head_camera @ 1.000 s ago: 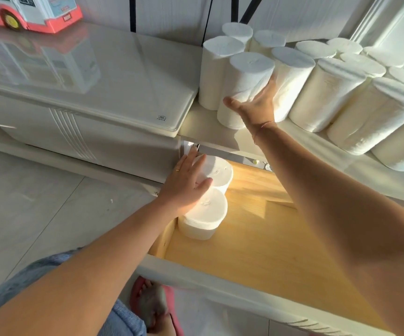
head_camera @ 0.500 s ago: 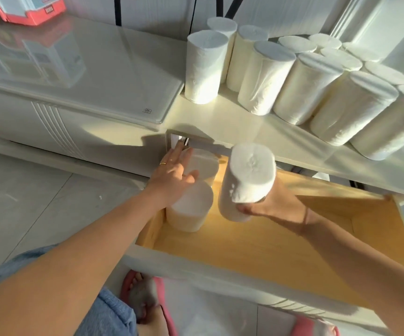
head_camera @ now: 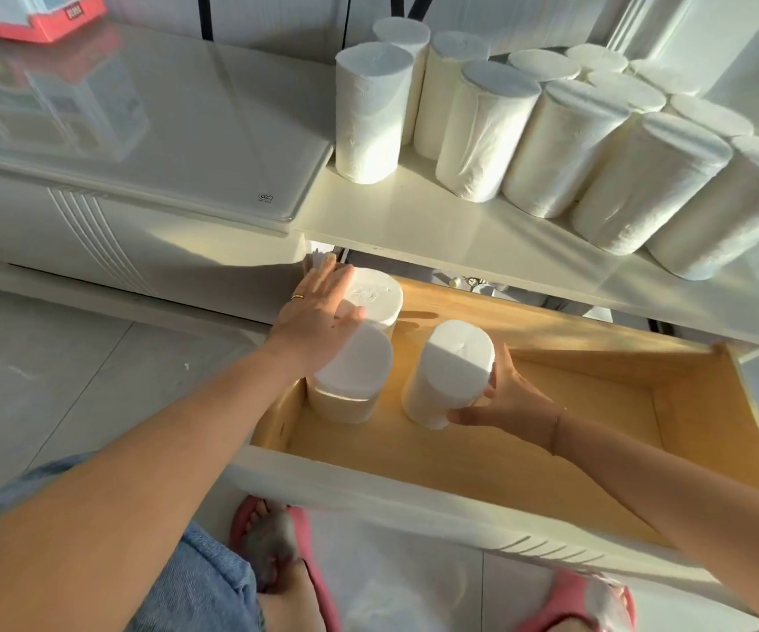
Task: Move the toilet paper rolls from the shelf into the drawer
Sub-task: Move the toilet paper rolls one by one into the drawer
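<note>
1. Toilet paper roll (head_camera: 448, 371) stands nearly upright, slightly tilted, low in the drawer (head_camera: 482, 463), wrapped from the side by the right hand (head_camera: 507, 396).
2. Left hand (head_camera: 316, 319) lies flat, fingers spread, on two rolls (head_camera: 359, 353) already in the drawer's left corner.
3. Many more rolls (head_camera: 564, 143) crowd the shelf (head_camera: 414, 221) above.
4. Risk, as I judge it: let go while tilted, the roll could topple and roll across the drawer.

Drawer (head_camera: 619, 403) floor lying open toward three o'clock; two rolls (head_camera: 359, 358) blocking its nine o'clock corner.
</note>
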### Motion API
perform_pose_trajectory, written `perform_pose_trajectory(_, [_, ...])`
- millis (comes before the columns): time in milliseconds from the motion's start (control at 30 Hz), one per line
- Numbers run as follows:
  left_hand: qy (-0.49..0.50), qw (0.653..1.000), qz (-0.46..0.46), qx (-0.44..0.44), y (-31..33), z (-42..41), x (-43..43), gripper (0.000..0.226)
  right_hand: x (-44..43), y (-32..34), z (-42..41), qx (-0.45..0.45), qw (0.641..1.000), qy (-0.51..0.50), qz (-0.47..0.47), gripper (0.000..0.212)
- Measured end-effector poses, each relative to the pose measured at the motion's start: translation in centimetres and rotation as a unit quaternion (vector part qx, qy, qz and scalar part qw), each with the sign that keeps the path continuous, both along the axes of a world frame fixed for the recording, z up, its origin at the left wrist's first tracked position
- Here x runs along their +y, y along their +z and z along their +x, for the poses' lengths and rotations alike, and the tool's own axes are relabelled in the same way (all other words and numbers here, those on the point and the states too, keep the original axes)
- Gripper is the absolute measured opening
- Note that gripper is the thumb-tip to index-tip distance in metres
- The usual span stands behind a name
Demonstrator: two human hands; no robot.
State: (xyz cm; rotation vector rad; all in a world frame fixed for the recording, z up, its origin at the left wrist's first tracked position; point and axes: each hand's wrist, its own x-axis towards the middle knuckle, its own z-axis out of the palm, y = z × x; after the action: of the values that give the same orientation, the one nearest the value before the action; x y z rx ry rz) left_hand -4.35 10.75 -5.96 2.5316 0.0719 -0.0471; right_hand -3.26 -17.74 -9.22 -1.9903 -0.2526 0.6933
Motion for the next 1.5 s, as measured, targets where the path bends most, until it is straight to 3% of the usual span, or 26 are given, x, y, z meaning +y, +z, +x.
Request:
perform_pose_trajectory(133, [0.008, 1.000, -0.012, 0.011, -0.1, 0.0, -0.1, 0.060, -0.9, 3.4, 1.7, 0.098, 0.994, 0.011, 0.055, 0.129])
perform_pose_trajectory(200, [0.007, 1.000, -0.009, 0.013, -0.1, 0.0, -0.1, 0.060, -0.2, 5.0, 2.8, 0.115, 0.992, 0.014, 0.052, 0.105])
perform_pose_trajectory(333, [0.002, 1.000, -0.004, 0.005, 0.0, -0.1, -0.1, 0.059, 2.3, 5.9, 3.7, 0.050, 0.993, 0.068, -0.078, 0.052])
perform_pose_trajectory(433, [0.001, 1.000, -0.009, 0.009, 0.0, -0.2, 0.0, 0.059, 2.6, 6.2, 2.8, 0.078, 0.984, 0.080, -0.140, 0.042])
perform_pose_trajectory(533, [0.001, 1.000, -0.011, 0.010, 0.0, -0.1, -0.1, 0.060, 2.5, 6.4, 0.5, 0.164, 0.969, 0.078, -0.166, 0.040])
perform_pose_trajectory(700, [-0.007, 1.000, -0.008, -0.001, -0.5, 0.1, 0.1, 0.060, 4.0, 5.4, -4.3, 0.294, 0.951, 0.075, -0.064, 0.024])
perform_pose_trajectory(833, [-0.015, 1.000, 0.002, -0.016, -0.8, 0.2, 0.3, 0.059, 6.1, 4.5, -5.7, 0.352, 0.935, 0.017, -0.031, 0.050])
perform_pose_trajectory(933, [-0.008, 1.000, -0.001, -0.028, -1.0, 0.2, 0.3, 0.057, 7.7, 4.4, -6.0, 0.377, 0.926, 0.000, -0.009, 0.058])
perform_pose_trajectory(1367, [0.001, 1.000, 0.009, -0.024, -0.8, 0.5, 0.2, 0.054, 10.7, 3.7, -5.0, 0.337, 0.940, 0.044, -0.039, 0.065])
perform_pose_trajectory(1433, [0.000, 0.999, 0.045, -0.027, -0.8, 0.4, 0.1, 0.055, 10.2, 4.4, -4.5, 0.258, 0.959, 0.081, -0.091, 0.060])
perform_pose_trajectory(1500, [-0.005, 0.996, 0.083, -0.032, -0.9, 0.2, 0.0, 0.057, 9.7, 5.6, -3.1, 0.114, 0.985, 0.061, -0.116, 0.044])
